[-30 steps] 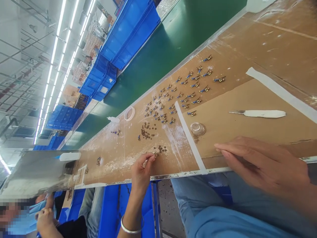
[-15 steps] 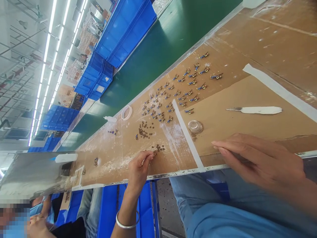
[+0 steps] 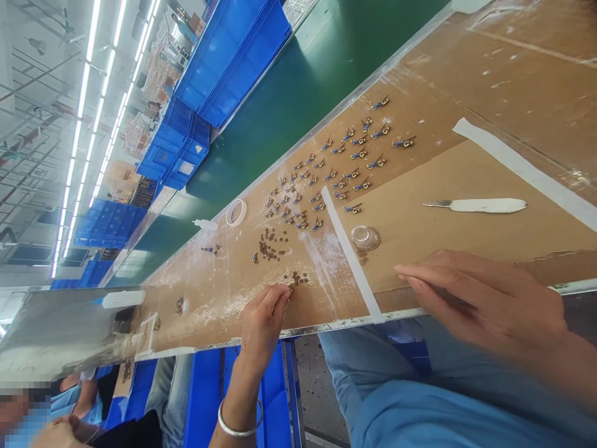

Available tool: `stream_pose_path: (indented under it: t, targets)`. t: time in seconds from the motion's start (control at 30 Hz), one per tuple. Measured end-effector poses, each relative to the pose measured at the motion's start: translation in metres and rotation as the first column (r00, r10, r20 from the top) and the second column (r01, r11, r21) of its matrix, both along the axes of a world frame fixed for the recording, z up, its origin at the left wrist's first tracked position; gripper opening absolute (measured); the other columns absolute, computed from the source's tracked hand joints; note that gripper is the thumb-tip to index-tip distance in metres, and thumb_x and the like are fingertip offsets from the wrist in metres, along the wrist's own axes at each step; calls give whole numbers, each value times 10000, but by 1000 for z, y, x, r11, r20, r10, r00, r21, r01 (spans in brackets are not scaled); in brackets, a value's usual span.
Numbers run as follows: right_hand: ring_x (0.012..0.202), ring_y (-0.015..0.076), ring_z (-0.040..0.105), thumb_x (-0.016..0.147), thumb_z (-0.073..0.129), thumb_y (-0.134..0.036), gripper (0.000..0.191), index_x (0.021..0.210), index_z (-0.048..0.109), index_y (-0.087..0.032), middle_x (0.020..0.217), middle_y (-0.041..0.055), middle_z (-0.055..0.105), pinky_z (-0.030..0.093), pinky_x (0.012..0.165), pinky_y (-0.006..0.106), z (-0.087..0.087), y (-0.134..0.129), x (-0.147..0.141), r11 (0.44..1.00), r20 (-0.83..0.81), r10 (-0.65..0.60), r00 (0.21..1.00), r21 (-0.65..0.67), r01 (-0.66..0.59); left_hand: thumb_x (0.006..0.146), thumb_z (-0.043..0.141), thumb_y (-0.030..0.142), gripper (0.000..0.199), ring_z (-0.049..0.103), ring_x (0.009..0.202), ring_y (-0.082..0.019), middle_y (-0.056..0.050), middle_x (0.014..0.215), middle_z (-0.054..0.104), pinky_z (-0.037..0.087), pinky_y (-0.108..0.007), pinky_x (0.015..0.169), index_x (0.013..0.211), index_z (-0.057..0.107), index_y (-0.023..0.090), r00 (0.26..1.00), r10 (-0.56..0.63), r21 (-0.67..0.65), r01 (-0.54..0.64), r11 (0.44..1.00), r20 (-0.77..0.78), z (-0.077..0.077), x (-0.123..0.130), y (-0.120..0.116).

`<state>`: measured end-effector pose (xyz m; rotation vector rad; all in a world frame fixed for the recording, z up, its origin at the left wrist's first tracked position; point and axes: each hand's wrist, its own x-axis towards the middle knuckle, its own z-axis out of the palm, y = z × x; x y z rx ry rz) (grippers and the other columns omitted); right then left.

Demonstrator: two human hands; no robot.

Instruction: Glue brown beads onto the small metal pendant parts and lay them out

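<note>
Presently, L hand (image 3: 288, 295) pinched at tips; contents too small to ID, axis unreadable. Thumb-index loop narrower vs. prev. frame. Discs (image 3: 297, 279) on bench (image 3: 466, 174), just beyond L tips. R hand (image 3: 402, 274) pinched over bench, contents unclear. Cup (image 3: 365, 238) nearby. Knife (image 3: 485, 205) beyond R hand, long axis L-R, blade L.

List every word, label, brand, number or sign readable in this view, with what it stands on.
No text can be read.
White label on a stacked blue plastic crate: too small to read.
White plastic bottle with a blue tip: no legible lettering.
Knife with a white handle: no legible lettering.
Small blue-and-yellow figures: too small to tell whether they are marked.
</note>
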<state>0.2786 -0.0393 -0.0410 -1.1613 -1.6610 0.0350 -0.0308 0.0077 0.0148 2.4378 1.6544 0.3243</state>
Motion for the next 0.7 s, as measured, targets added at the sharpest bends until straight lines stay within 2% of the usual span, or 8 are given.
stream_pose_path:
  t: [0.2,0.43,0.53,0.6,0.7]
  targets:
    - [747,135,677,879,597,-115,251,1103,613,-228,841,-1,721,552,757,270,-2,0,1,1000,8,-2,1000,18,2,922,558,248,161,715,780,-175,-36,842,760,541,-253,702,871,708,223,1000,-16,20,17,1000,-12,0,2,-1]
    - [738,130,666,871,606,-100,281,1117,604,-235,833,-10,713,541,711,267,-5,2,0,999,-10,7,1000,41,-6,910,564,245,164,715,776,-182,-48,848,763,534,-256,692,874,723,224,1000,-14,21,14,1000,-22,-1,2,-1]
    - [731,129,658,872,602,-94,277,1117,605,-221,839,-2,714,533,702,264,-6,2,2,998,-24,16,1000,58,-15,877,607,273,144,718,774,-188,-38,828,766,539,-260,696,824,733,230,995,82,-10,-82,997,60,1,1,-2]
    - [749,128,656,868,611,-98,273,1117,610,-210,853,4,715,534,730,261,-4,0,1,997,-22,9,1000,81,-7,850,649,309,132,718,768,-193,-31,800,765,550,-265,706,799,739,227,967,188,-53,-181,982,174,5,4,-7]
    - [833,123,652,871,624,-119,256,1118,615,-182,914,17,708,522,848,266,4,-4,-10,996,-31,61,998,70,-58,818,707,347,146,713,729,-191,-27,734,750,571,-268,703,799,749,208,847,347,-191,-293,937,403,16,21,-23]
